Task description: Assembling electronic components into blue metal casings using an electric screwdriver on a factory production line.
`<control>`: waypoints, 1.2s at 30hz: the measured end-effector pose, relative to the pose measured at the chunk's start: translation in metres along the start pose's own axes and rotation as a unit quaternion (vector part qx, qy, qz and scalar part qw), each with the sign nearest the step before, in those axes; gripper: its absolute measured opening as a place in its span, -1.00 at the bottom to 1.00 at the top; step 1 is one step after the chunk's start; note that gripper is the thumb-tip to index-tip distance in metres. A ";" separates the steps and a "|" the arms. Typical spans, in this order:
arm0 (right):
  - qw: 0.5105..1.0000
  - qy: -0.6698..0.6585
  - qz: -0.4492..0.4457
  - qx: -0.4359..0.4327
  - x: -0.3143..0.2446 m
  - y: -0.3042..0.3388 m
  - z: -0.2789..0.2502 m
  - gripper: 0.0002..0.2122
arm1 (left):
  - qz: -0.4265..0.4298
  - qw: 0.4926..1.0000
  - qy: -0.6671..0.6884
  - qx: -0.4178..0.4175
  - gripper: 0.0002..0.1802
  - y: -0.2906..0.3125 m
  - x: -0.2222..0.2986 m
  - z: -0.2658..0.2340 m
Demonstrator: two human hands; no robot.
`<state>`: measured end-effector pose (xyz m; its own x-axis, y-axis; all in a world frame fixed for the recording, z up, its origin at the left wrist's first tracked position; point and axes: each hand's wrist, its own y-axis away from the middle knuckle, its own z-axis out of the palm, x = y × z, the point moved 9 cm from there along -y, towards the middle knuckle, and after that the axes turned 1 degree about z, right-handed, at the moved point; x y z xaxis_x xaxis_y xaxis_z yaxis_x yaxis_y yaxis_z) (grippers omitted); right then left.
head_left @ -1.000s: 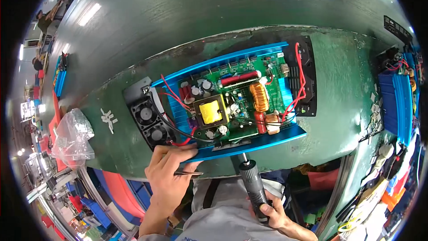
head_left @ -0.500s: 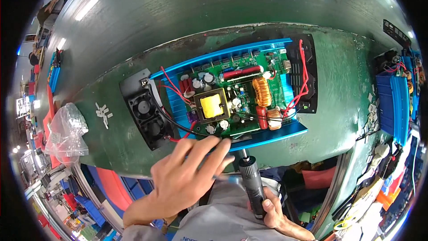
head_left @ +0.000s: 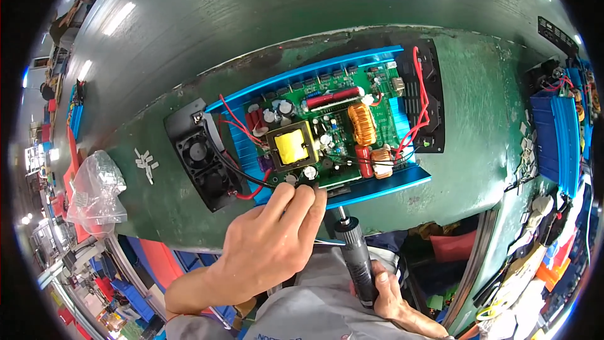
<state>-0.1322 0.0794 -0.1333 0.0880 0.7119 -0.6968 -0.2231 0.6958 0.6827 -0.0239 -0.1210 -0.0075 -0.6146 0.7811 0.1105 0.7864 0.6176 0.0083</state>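
Gripping the screwdriver [head_left: 356,258] is the right hand [head_left: 387,296]; left hand [head_left: 269,239] bent, hold unclear; blue housing [head_left: 384,189] seems stiff, slick, best held by walls [head_left: 302,77], sparing fragile circuit board [head_left: 384,123]

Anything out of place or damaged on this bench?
Two mild oddities: small white pieces lie scattered loose left of the black fan panel, not in a container, and the green work surface looks scuffed dark along its far edge. No spill shows.
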 end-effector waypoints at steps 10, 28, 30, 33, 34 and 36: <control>0.903 -0.354 0.123 -0.208 0.030 0.006 0.026 -0.18 | 0.037 0.999 0.016 -0.010 -0.68 -0.007 0.000 -0.016; 0.987 0.120 0.056 0.095 0.053 0.039 -0.048 -0.42 | -0.026 0.974 -0.123 0.189 -0.58 -0.352 -0.165 -0.023; 0.987 0.114 0.042 0.105 0.066 0.038 -0.055 -0.44 | 0.018 0.981 -0.126 0.147 -0.61 -0.357 -0.172 -0.021; 0.994 0.072 0.037 0.078 0.026 0.034 -0.058 -0.47 | 0.041 0.982 -0.125 0.134 -0.61 -0.347 -0.180 -0.027; 0.995 0.063 0.044 0.068 0.023 0.036 -0.058 -0.47 | 0.051 0.981 -0.127 0.137 -0.62 -0.343 -0.181 -0.033; 0.994 0.059 0.009 0.088 0.034 0.035 -0.062 -0.46 | 0.069 0.981 -0.127 0.129 -0.65 -0.339 -0.166 -0.048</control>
<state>-0.1970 0.1221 -0.1469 -0.0318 0.7154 -0.6980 -0.0497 0.6964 0.7160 -0.1852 -0.4642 0.0193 -0.5243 0.8367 -0.1583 0.8417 0.4810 -0.2454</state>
